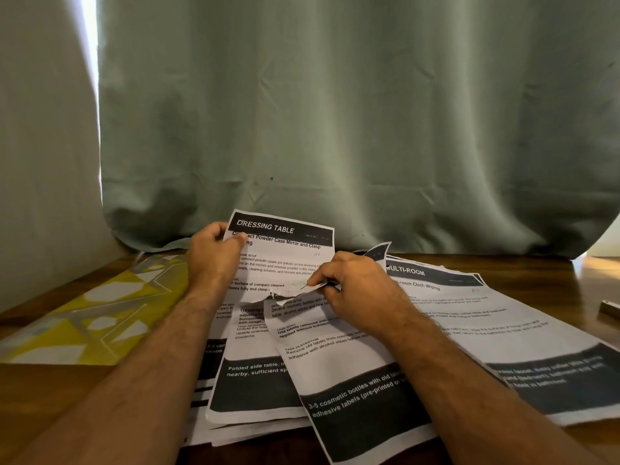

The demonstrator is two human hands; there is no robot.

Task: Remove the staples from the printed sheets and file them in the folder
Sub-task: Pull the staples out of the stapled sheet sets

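My left hand (211,255) grips the upper left corner of a printed sheet headed "DRESSING TABLE" (285,250), which is lifted and bent upward. My right hand (352,283) pinches a folded-up corner of another sheet (335,357) just below it. Several more printed sheets lie spread on the wooden table, among them one headed "MULTI-ROOM" (469,317) at the right. A yellow and white patterned folder (100,310) lies flat at the left. No staple is clear enough to make out.
A green curtain (335,112) hangs right behind the table's far edge. A small metal object (609,308) lies at the right edge of the wooden table (553,266). Bare wood shows at the front left.
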